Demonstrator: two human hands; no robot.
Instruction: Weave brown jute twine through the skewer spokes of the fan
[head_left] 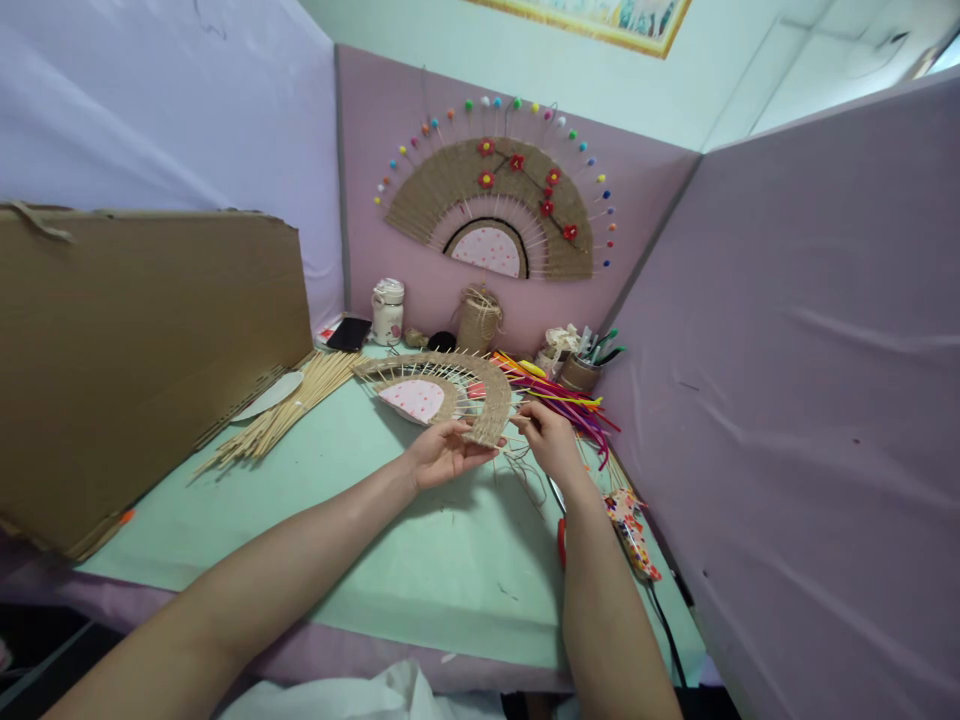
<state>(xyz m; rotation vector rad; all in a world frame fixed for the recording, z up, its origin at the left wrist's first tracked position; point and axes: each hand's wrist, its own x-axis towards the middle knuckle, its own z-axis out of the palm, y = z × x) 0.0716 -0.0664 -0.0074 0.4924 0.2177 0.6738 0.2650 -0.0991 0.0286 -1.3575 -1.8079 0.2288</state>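
My left hand (448, 455) holds the near end of a fan-shaped woven piece (493, 398) from below, tilted above the table. Thin sticks fan out from its half-round centre, which has pink dotted fabric (417, 398), to a wide band of brown twine. At the right edge of the band, my right hand (546, 432) has its fingers pinched together close to the stick ends; what lies between them is too small to make out. Loose twine ends (531, 478) hang below the piece between my hands.
A bundle of thin sticks (289, 410) lies left, beside a large cardboard sheet (150, 370). Colourful pipe cleaners (574, 405) and a pot of pens (581, 373) are right. Behind stand a white jar (388, 313) and twine spool (478, 322). A finished fan (442, 190) hangs on the partition.
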